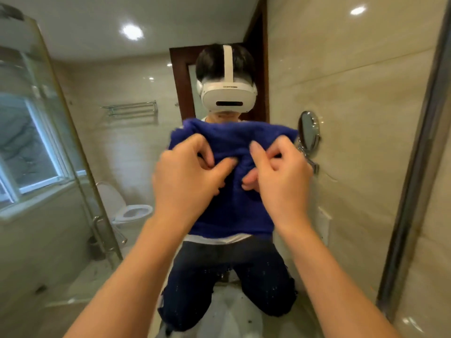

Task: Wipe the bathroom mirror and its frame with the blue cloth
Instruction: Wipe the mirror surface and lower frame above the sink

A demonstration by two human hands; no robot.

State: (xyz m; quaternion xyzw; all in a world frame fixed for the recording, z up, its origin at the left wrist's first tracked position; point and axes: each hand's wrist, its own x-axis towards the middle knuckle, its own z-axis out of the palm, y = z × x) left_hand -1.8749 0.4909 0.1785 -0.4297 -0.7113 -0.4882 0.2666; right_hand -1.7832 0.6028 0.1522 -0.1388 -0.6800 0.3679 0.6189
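Beige tiled walls fill the mirror, which spans nearly the whole frame; its frame runs as a metal strip down the right side. Reflected at left are a window and a toilet. At center, the blue cloth hangs spread in front of the glass. The left hand and right hand each pinch its upper part with curled fingers. A small round mirror appears at center right.
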